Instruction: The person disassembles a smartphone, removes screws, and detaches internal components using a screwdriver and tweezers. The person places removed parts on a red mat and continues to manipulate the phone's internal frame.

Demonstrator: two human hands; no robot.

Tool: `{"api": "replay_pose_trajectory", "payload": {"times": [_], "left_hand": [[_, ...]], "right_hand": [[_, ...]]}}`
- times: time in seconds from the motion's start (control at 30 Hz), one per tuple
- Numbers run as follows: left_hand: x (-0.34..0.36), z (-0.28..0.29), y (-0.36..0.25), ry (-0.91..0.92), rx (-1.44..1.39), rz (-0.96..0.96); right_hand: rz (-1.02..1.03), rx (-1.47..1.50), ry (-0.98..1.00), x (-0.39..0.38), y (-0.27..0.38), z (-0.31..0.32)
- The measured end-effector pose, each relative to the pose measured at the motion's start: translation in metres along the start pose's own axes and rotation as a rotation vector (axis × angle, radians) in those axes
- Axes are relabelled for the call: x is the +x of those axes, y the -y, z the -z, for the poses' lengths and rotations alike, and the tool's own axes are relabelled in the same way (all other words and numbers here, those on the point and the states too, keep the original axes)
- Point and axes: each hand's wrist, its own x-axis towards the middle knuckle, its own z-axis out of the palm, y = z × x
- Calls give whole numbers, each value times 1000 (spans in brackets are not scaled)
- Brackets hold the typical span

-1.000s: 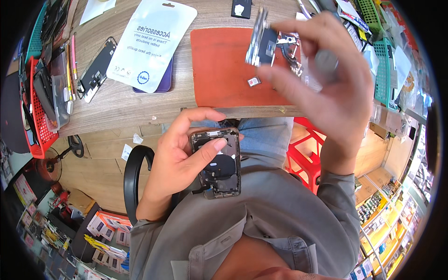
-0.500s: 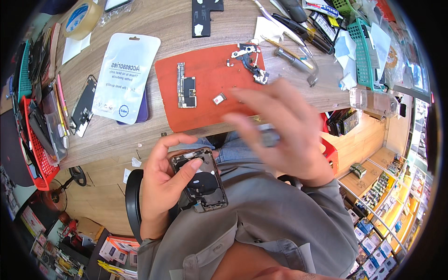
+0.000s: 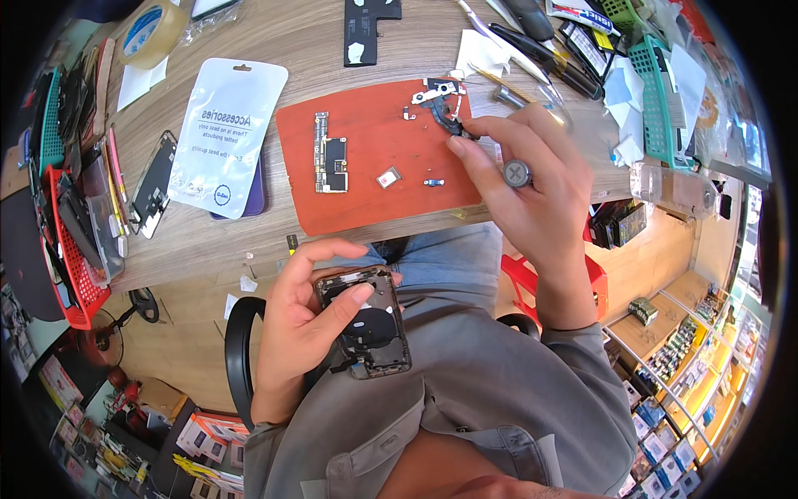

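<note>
In my left hand (image 3: 303,320) I hold an opened phone housing (image 3: 370,328), thumb pressed on its inside edge and fingers around its back. My right hand (image 3: 532,170) reaches over the right side of the orange mat (image 3: 299,208). A grey round-capped screwdriver (image 3: 517,173) is tucked in it, its shaft mostly hidden. My right thumb and index finger are at the lower end of a dark flex cable with silvery metal parts (image 3: 436,97); whether they pinch it I cannot tell. On the mat lie a logic board (image 3: 330,158), a small SIM tray (image 3: 388,177) and a small blue-silver part (image 3: 433,182).
Left of the mat lie a white pouch (image 3: 229,133) on a purple phone and a phone screen (image 3: 154,187). A phone battery (image 3: 362,33) is at the back. Tools, including a black pen-like one (image 3: 573,79), and a green basket (image 3: 652,100) crowd the right.
My right hand has moved up and away from me, from above the mat's near edge to the flex cable. The blue-silver part now shows on the mat. My left hand keeps its hold.
</note>
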Motion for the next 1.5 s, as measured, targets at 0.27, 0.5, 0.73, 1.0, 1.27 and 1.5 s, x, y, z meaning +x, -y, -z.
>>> {"api": "replay_pose_trajectory", "payload": {"times": [0.27,0.5,0.73,1.0,1.27,1.5], "left_hand": [[5,-1,10,-25,15,-33],[5,1,7,5,22,-53],[8,7,14,66,13,-112],[7,9,16,59,5,-125],[9,10,16,75,-48,-57],[11,8,19,65,3,-71]], "right_hand": [[-91,125,-5,7,1,1],[-255,234,38,26,1,10],[-205,384,-51,44,11,1],[63,219,31,59,31,-18],[208,-29,74,-1,34,-23],[-80,-3,14,-18,16,6]]}}
